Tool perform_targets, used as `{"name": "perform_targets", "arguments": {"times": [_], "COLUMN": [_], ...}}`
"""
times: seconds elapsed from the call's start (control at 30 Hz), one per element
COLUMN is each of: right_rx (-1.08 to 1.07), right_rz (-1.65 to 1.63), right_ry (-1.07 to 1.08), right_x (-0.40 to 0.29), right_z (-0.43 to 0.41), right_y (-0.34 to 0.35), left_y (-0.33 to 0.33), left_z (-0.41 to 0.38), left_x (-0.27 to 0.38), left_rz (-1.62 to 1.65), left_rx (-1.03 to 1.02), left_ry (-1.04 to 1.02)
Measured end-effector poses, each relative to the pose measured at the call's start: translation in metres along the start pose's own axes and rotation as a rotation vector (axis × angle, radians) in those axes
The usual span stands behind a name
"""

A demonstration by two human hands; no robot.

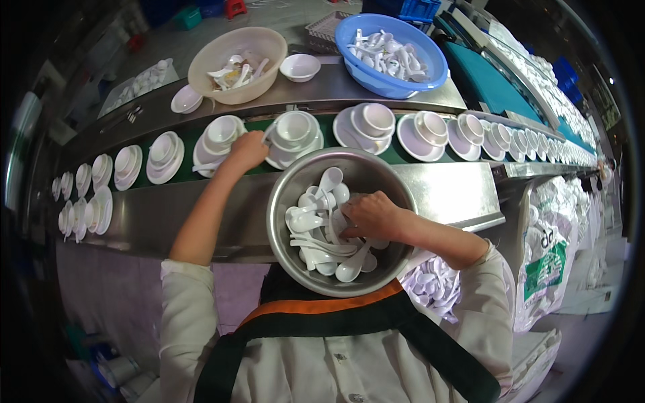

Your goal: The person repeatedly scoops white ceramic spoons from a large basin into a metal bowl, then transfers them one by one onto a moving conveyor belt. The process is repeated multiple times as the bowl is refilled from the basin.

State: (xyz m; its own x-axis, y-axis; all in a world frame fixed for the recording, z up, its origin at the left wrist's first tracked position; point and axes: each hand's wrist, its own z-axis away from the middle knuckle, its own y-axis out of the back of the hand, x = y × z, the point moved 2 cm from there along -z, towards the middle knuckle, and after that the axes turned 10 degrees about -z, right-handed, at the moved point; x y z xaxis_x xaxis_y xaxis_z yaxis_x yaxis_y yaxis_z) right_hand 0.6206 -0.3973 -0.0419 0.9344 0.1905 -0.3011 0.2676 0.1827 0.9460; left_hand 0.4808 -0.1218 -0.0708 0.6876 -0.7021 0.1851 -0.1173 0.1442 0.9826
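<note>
A stainless steel basin point(274, 221) filled with white soup spoons point(307, 221) sits in front of my torso. My right hand point(373, 216) is down inside it, fingers curled among the spoons; its grip is partly hidden. My left hand point(250, 150) reaches over a green conveyor belt point(189, 156), between two sets of stacked white dishes. Its curled fingers are closed at the end of a white spoon point(270, 131), which leans beside a bowl point(294, 127). Below my left wrist, another spoon point(206, 166) lies on a plate point(201, 156).
Dish sets point(370, 126) line the belt both ways. Beyond it, a beige basin point(201, 70) and a blue basin point(347, 60) hold spoons, with a small bowl point(300, 68) between them. Stacked dishes point(98, 209) stand on the near steel ledge point(151, 221). More spoons point(433, 284) lie below my right arm.
</note>
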Motion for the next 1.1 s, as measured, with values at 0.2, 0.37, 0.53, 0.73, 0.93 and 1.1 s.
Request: {"name": "perform_targets", "arguments": {"times": [0.2, 0.37, 0.53, 0.73, 0.93, 1.1], "right_rx": [0.049, 0.472, 0.976, 0.468, 0.826, 0.833], "right_rz": [-0.363, -0.972, -0.542, 0.184, 0.137, 0.150], "right_ry": [-0.148, -0.154, -0.395, -0.553, -0.415, -0.581], "right_x": [-0.001, 0.024, 0.109, 0.218, 0.189, 0.222], "right_z": [0.015, 0.040, 0.073, 0.028, 0.028, 0.048], "right_y": [0.045, 0.079, 0.108, 0.026, 0.035, 0.051], "left_y": [0.040, 0.043, 0.025, -0.030, -0.039, -0.004], "left_z": [0.002, -0.013, -0.045, -0.090, -0.085, -0.055], "left_x": [0.033, 0.079, 0.113, 0.127, 0.107, 0.094], "left_rz": [0.821, 0.851, 0.828, 0.704, 0.537, 0.407], "left_rx": [-0.156, -0.089, -0.128, -0.384, -0.558, -0.024], "left_ry": [-0.068, -0.094, -0.163, -0.145, -0.087, -0.215]}}
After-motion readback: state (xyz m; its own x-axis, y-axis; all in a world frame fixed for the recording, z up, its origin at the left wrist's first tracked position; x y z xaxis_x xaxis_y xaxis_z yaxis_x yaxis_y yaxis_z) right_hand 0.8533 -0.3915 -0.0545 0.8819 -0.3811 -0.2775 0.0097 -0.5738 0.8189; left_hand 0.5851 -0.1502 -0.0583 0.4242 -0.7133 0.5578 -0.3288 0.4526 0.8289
